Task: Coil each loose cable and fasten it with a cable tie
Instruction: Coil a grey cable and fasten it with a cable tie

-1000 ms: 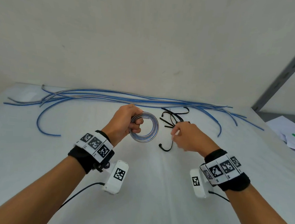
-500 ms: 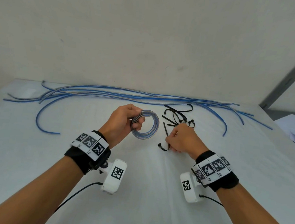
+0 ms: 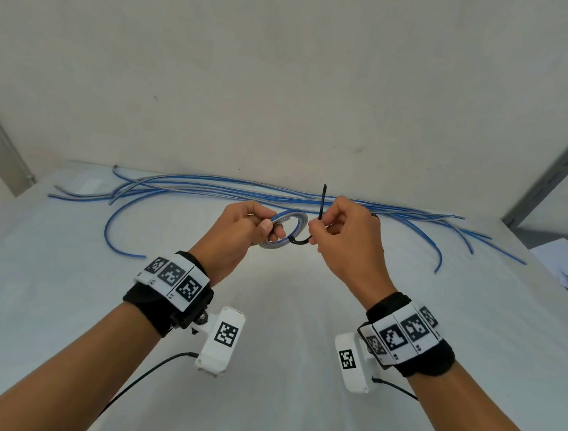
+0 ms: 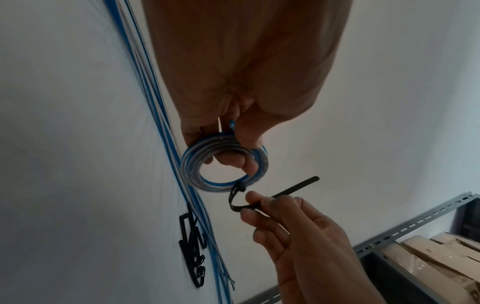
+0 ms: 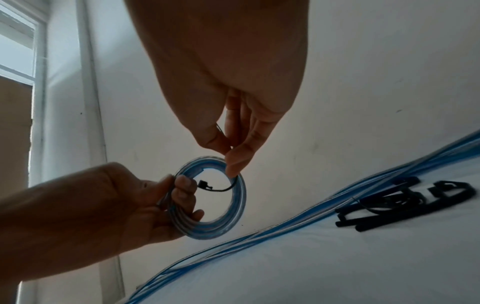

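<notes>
My right hand (image 3: 342,233) pinches a thin black plastic cable tie (image 4: 237,200) between thumb and fingertips, its tail sticking up past my knuckles and its head end curving down to the small round coil of blue and clear cable (image 3: 286,229). My left hand (image 3: 237,232) grips that coil at its left side, fingers curled through the middle and thumb on top, holding it above the white table (image 3: 65,300).

Half a second ago my right hand was down at the table, picking this tie from the loose black ties there. Now it is raised level with the coil, and the tie's head reaches into the ring. The right wrist view shows the head inside the opening, near my left fingers; I cannot tell whether the strap is already wrapped around the strands. So I judge the fetching done and the fastening just starting: the tail is not yet through the head.

Behind my hands the long loose blue and clear cables (image 3: 210,189) lie uncoiled along the wall, and the spare black cable ties (image 5: 405,201) sit beside them. A grey metal shelf upright (image 3: 551,175) stands at the right.
</notes>
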